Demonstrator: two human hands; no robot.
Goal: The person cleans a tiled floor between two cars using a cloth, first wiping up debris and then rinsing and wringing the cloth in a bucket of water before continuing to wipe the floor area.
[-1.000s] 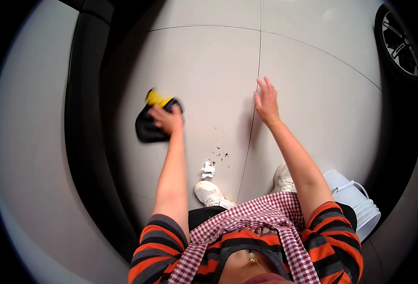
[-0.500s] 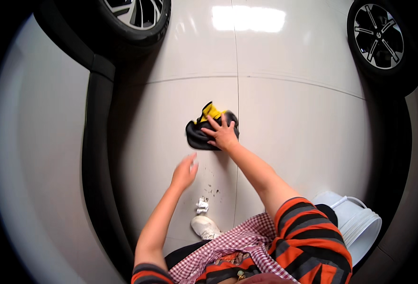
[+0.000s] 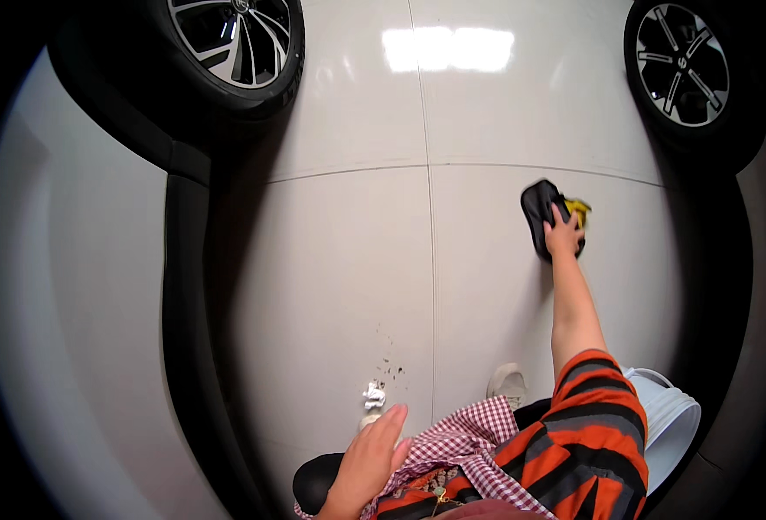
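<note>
My right hand (image 3: 563, 236) reaches out to the right and grips a soft black pouch (image 3: 539, 208) over the pale tiled floor. A yellow flap (image 3: 579, 208) sticks out at the pouch's right side, by my fingertips. Part of the pouch is hidden under my hand. My left hand (image 3: 371, 459) hovers close to my body, its fingers stretched out with nothing in them. Beyond its fingertips lies a crumpled white wad (image 3: 374, 396) on the floor, beside dark crumbs (image 3: 390, 368).
A grey car body with black trim (image 3: 188, 286) runs along the left, below a wheel (image 3: 244, 52). Another car's wheel (image 3: 682, 65) stands at the far right. Near my right side is a white bucket (image 3: 664, 425). My shoe (image 3: 508, 381) rests on the floor.
The black pouch has gone from the middle of the floor to the right in my right hand. My left hand has drawn back toward my body.
</note>
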